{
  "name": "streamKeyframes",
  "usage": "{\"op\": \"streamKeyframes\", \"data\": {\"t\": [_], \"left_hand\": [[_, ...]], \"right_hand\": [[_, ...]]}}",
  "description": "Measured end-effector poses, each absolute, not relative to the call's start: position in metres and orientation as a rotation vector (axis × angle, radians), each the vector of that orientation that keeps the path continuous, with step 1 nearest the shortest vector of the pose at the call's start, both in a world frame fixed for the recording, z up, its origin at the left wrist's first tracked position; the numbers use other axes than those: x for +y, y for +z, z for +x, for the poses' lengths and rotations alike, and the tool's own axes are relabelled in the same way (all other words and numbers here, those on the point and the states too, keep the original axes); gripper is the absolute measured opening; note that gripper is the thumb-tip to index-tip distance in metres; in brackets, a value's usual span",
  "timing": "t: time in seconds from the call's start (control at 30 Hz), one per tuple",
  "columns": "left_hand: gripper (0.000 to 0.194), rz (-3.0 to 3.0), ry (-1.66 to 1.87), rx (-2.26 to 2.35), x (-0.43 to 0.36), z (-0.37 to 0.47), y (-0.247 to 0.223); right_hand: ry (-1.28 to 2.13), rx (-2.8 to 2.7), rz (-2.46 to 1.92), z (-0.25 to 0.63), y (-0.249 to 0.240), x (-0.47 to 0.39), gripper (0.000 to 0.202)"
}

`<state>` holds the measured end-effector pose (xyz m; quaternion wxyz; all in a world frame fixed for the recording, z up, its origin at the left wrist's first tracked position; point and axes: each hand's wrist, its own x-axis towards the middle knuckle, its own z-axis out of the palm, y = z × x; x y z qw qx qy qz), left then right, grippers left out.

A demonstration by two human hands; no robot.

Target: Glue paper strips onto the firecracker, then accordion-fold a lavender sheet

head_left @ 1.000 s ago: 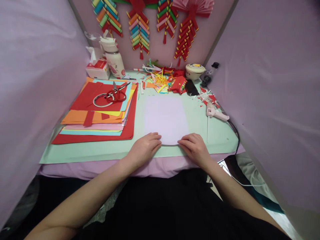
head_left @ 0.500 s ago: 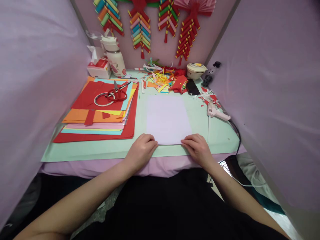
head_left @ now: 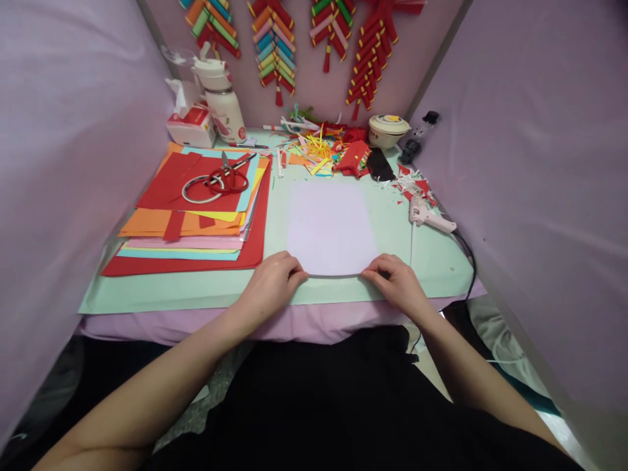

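Note:
A pale lilac sheet of paper (head_left: pixel 330 226) lies on the light green table cover, its near edge slightly raised. My left hand (head_left: pixel 279 282) pinches the near left corner between thumb and fingers. At the near right corner my right hand (head_left: pixel 391 280) holds the sheet in the same kind of pinch. Left of the paper is a stack of coloured sheets (head_left: pixel 191 246), with red-handled scissors (head_left: pixel 228 180) and a white tape roll (head_left: pixel 189 189) on top.
Paper scraps (head_left: pixel 318 149), a black phone (head_left: pixel 380 165) and a lidded bowl (head_left: pixel 387 133) are at the back. A glue gun (head_left: pixel 432 217) with a cord lies right. A bottle (head_left: pixel 226 108) and tissue pack (head_left: pixel 192 126) stand back left.
The camera view has shifted slightly, so the table appears a little higher. Both hands still pinch the sheet, now a little farther apart, and its near edge bows slightly.

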<state>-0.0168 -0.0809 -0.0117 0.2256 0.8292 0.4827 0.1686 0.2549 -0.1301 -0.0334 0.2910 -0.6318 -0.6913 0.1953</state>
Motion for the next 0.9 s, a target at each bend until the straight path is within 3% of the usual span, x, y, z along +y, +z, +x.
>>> {"op": "streamKeyframes", "data": {"t": [0.6,0.9], "left_hand": [[0.022,2.404,0.152,1.484,-0.070,-0.011,-0.009],[0.017,2.412,0.277,1.346,-0.089,0.009,-0.001]], "right_hand": [[0.473,-1.862,-1.933,0.258,-0.033,-0.121,0.026],[0.435,-1.905,-1.917,0.260,-0.034,-0.119,0.026]]}}
